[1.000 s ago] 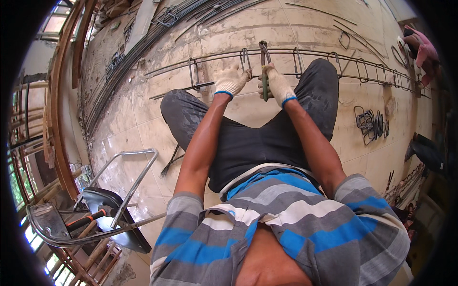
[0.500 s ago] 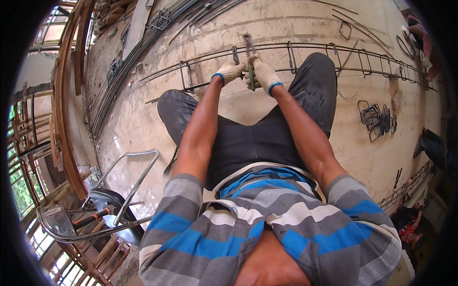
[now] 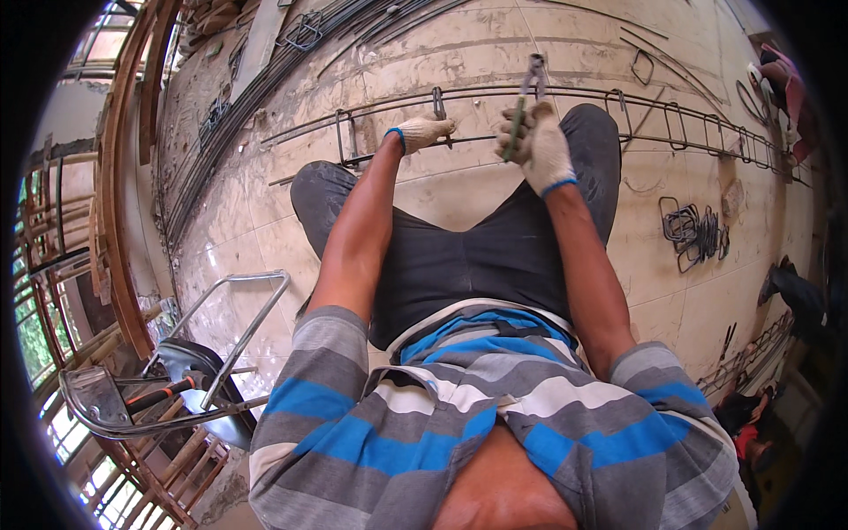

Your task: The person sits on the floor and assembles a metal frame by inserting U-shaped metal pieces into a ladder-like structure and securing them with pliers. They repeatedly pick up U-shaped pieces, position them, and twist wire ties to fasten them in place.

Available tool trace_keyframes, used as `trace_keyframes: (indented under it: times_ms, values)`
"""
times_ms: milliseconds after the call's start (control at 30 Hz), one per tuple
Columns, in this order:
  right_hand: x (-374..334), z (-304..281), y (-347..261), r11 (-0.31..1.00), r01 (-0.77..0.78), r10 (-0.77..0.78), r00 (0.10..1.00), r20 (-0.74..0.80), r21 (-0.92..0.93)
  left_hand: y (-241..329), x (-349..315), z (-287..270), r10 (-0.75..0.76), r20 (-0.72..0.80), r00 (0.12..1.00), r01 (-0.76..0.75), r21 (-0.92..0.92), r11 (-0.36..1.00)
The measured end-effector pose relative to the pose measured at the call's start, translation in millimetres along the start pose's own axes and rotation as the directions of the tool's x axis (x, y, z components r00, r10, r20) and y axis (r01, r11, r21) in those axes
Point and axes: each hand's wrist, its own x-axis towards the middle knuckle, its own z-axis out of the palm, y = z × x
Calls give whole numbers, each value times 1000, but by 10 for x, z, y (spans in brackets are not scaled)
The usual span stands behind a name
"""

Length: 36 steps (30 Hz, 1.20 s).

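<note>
A long rebar cage (image 3: 495, 93) of thin steel bars and square stirrups lies across the floor in front of my knees. My left hand (image 3: 422, 135), in a cream knit glove with a blue cuff, is closed at the lower bar beside a stirrup (image 3: 438, 103). Its fingertips are partly hidden. To its right my right hand (image 3: 537, 146), gloved alike, grips a pair of pincers (image 3: 516, 131) by the green handles. The pincers' dark head points away from me, above the cage and apart from the stirrup.
Loose stirrups (image 3: 693, 231) lie in a pile at the right. Long bars (image 3: 221, 146) run along the far left. A metal-framed chair (image 3: 234, 340) holding an orange-and-black-handled tool (image 3: 159, 395) stands at my left. Another person (image 3: 782, 88) is at the far right.
My right hand has moved right with the pincers, away from my left hand and the stirrup. My left hand stays at nearly the same place on the cage.
</note>
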Motion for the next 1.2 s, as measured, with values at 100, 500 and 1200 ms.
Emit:
trace_keyframes:
  times_ms: [100,500,1200]
  values:
    - [-534,-315,-322,990,107,-115,990,86,94,-95,-32,3,31,-57,998,-34,-48,998]
    - [-1086,-3219,153,950,-56,-85,901,-425,-309,289,-584,251,77,-152,985,-12,390,921]
    - [-1428,-3620,1649,734,-559,241,746,-621,-386,371,-189,-43,11,298,954,-36,80,996]
